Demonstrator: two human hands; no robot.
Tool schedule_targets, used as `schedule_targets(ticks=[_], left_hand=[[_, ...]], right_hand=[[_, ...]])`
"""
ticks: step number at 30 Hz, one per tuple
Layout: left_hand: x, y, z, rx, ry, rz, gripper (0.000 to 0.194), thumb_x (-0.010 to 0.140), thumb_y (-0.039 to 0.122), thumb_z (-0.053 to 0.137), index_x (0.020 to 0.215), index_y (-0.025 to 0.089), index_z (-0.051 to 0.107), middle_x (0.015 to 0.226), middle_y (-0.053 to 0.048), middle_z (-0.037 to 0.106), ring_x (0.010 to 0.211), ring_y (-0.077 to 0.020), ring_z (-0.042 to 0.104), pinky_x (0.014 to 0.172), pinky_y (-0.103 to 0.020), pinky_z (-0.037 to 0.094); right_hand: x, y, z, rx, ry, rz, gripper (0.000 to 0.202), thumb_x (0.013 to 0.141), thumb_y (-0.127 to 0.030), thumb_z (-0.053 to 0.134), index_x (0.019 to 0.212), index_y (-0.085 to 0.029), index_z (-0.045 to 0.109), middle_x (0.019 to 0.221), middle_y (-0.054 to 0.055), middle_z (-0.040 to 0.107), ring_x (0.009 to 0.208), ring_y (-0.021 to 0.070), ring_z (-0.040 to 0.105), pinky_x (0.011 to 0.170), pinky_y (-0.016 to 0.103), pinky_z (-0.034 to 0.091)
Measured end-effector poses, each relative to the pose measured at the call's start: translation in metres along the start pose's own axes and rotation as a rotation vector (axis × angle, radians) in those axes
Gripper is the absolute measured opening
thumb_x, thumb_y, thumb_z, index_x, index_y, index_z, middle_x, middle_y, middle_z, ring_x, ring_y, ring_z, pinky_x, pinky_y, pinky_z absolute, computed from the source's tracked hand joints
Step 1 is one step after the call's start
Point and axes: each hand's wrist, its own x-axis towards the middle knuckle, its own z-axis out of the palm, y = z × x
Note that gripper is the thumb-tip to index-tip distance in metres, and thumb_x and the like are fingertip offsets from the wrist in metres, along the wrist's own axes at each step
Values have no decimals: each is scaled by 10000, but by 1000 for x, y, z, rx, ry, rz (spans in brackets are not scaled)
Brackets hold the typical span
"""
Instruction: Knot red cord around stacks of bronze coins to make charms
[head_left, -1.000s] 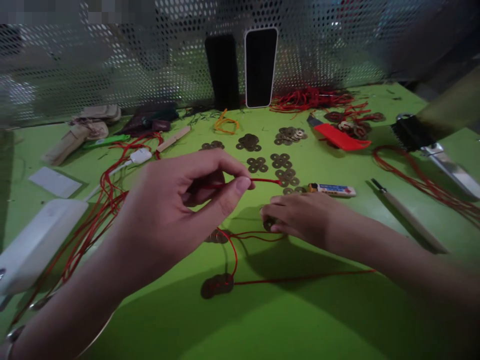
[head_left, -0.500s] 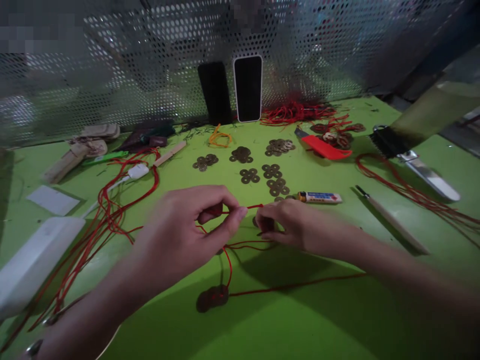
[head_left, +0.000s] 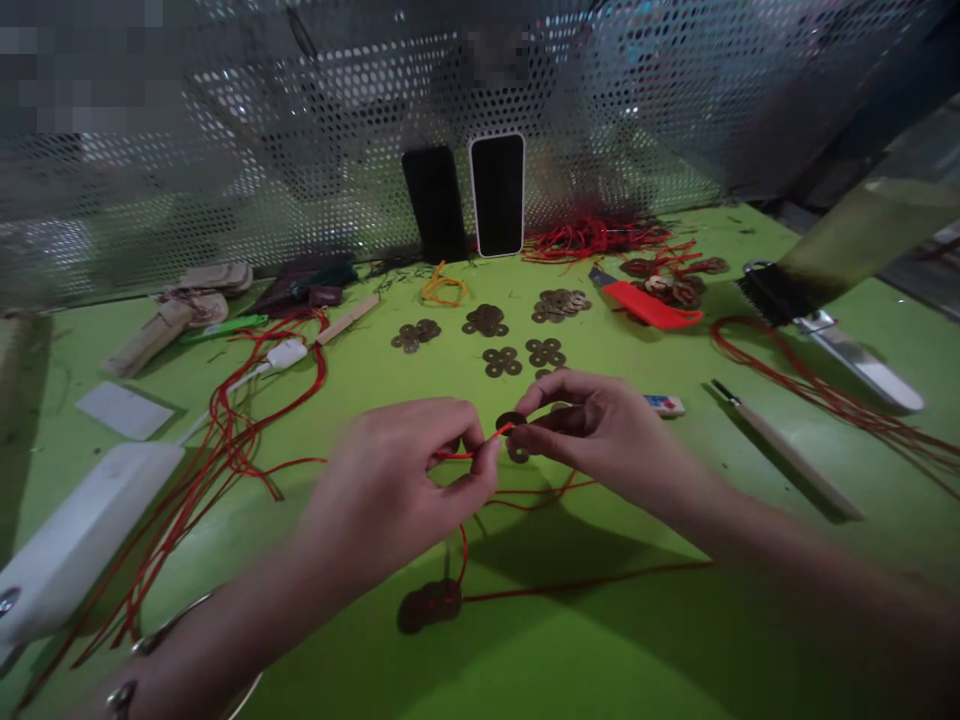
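The coin [head_left: 507, 419] looks like dull, dark metal, and the red cord [head_left: 454, 456] looks like smooth, shiny string. The table [head_left: 570, 665] is smooth with a soft shine. The holey wall [head_left: 337, 170] looks like shiny metal. The white box [head_left: 90, 530] looks like smooth plastic, the stick [head_left: 349, 320] like matt wood.

Coin [head_left: 511, 421]: dark, round, flat; held tilted above the worktop [head_left: 570, 650] at the fingertips of the right hand [head_left: 600, 425]. Cord [head_left: 456, 456]: thin, bright red, pinched in the left hand [head_left: 405, 470], its short free end slanting up to the coin. Whether it passes through the coin's hole cannot be determined.
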Motion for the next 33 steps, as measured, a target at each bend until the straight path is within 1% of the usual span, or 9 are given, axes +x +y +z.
schedule_targets(ticks=[4, 9, 13, 16, 20, 23, 25, 29, 33], left_hand=[[0, 1, 2, -5, 6, -19, 145, 799, 155, 558, 656, 181, 543, 575, 59, 546, 516, -83, 476, 518, -220, 347], [0, 2, 4, -21, 5, -20, 145, 795, 155, 555, 652, 176, 554, 573, 53, 541, 517, -91, 466, 509, -228, 333], [0, 2, 6, -35, -10, -10, 136, 805, 162, 553, 670, 174, 567, 595, 45, 558, 527, -97, 474, 514, -231, 337], [-1, 0, 7, -22, -11, -4, 128, 822, 181, 554, 697, 175, 582, 608, 43, 572, 525, -99, 480, 516, -235, 336], [-3, -1, 7, -8, -3, -2, 141, 852, 214, 548, 724, 175, 593, 614, 42, 582, 513, -97, 485, 511, -236, 331], [-2, -2, 8, -27, -5, -31, 151, 864, 234, 553, 728, 178, 586, 612, 47, 584, 510, -93, 492, 505, -227, 328], [-1, -2, 8, -50, -21, -76, 135, 867, 254, 564, 755, 185, 593, 621, 50, 595, 522, -94, 512, 504, -220, 330], [0, 0, 8, -117, -78, -154, 117, 884, 292, 554, 835, 204, 614, 680, 41, 639, 563, -108, 551, 514, -215, 344], [0, -3, 13, -174, -97, -191, 152, 890, 298, 534, 806, 203, 617, 667, 32, 633, 555, -112, 530, 517, -219, 351]], right_hand=[[-3, -3, 4, 9, 28, -63, 218, 724, -225, 754, 900, -178, 635, 895, 40, 712, 789, 170, 697, 643, 225, 550], [-6, -5, 9, 23, 32, -81, 125, 724, -169, 739, 818, -175, 657, 777, 13, 709, 737, 149, 692, 647, 208, 548], [-5, -3, 9, 48, 76, -124, 151, 709, -149, 751, 825, -184, 661, 794, 8, 714, 760, 138, 684, 689, 206, 548], [-5, -3, 7, 73, 106, -132, 181, 706, -159, 760, 859, -191, 669, 822, 10, 720, 768, 121, 676, 714, 194, 542], [-5, -3, 7, 136, 116, -99, 166, 757, -239, 739, 901, -200, 667, 839, 20, 723, 786, 125, 675, 690, 194, 544], [-5, -3, 8, 127, 123, -102, 155, 762, -261, 739, 885, -199, 668, 829, 19, 717, 770, 120, 672, 680, 191, 544], [-5, -2, 9, 121, 115, -108, 146, 760, -254, 739, 876, -198, 670, 815, 17, 713, 761, 120, 674, 671, 191, 545], [-4, 1, 12, 139, 80, -150, 137, 753, -216, 732, 878, -198, 679, 849, 22, 713, 798, 139, 683, 719, 224, 556], [-4, 4, 14, 124, 78, -158, 132, 740, -218, 737, 859, -188, 689, 797, 20, 712, 757, 125, 677, 716, 213, 549]])
